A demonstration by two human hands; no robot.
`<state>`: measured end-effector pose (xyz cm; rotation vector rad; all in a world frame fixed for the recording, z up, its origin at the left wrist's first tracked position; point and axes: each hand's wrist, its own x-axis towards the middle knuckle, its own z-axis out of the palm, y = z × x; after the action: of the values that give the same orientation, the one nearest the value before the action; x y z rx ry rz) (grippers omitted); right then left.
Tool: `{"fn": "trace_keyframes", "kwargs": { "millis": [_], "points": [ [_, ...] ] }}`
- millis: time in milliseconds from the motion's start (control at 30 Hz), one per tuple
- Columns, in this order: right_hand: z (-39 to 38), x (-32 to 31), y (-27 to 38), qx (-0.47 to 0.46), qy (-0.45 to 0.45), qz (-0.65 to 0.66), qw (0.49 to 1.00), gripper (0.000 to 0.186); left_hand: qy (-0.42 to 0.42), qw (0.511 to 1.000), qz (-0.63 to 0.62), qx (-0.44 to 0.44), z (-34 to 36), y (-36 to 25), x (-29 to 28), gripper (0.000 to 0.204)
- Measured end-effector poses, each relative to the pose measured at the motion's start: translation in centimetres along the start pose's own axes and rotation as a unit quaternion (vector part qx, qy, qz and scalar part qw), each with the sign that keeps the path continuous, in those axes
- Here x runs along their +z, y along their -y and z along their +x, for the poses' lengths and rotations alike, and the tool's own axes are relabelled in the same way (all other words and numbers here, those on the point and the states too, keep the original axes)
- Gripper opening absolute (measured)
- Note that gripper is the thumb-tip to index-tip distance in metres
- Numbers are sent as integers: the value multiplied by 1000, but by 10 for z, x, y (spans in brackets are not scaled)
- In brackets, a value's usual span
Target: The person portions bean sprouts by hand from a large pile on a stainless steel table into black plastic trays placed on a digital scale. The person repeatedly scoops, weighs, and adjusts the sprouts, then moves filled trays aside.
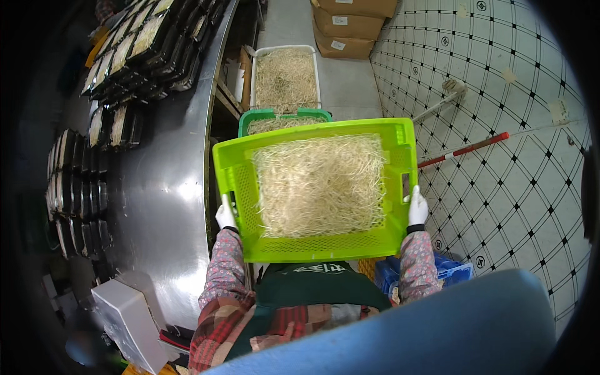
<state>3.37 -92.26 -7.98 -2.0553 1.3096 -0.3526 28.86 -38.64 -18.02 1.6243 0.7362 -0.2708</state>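
A bright lime-green plastic crate (312, 253) with perforated walls is held up in front of my body, slightly tilted. A thick mat of pale, thin bean sprouts (322, 184) covers its bottom. My left hand (225, 214), in a white glove, grips the crate's left side at the handle slot. On the opposite side my right hand (417, 207), also white-gloved, holds the right handle slot. The fingers of both hands are partly hidden by the crate's walls.
Beyond the crate stand a green crate (284, 114) and a white tub (315, 75), both with sprouts. Left, a steel table (162, 162) bears stacked black trays (140, 47). Cardboard boxes (350, 28) stand far back. A red-and-white pole (465, 150) lies at right.
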Motion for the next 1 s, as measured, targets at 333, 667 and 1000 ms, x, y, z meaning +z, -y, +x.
{"fn": "trace_keyframes", "kwargs": {
  "millis": [333, 667, 1000],
  "points": [
    [31, -15, -31, 232, -73, -48, 969, 90, 35, 996, -35, 76, -46, -9, 33, 41],
    [92, -44, -75, 244, 36, -53, 968, 99, 159, 984, 9, 78, -89, -41, 80, 33],
    [81, -19, -89, 269, 72, 0, 960, 95, 58, 985, 57, 150, -50, 23, 59, 32]
  ]
}}
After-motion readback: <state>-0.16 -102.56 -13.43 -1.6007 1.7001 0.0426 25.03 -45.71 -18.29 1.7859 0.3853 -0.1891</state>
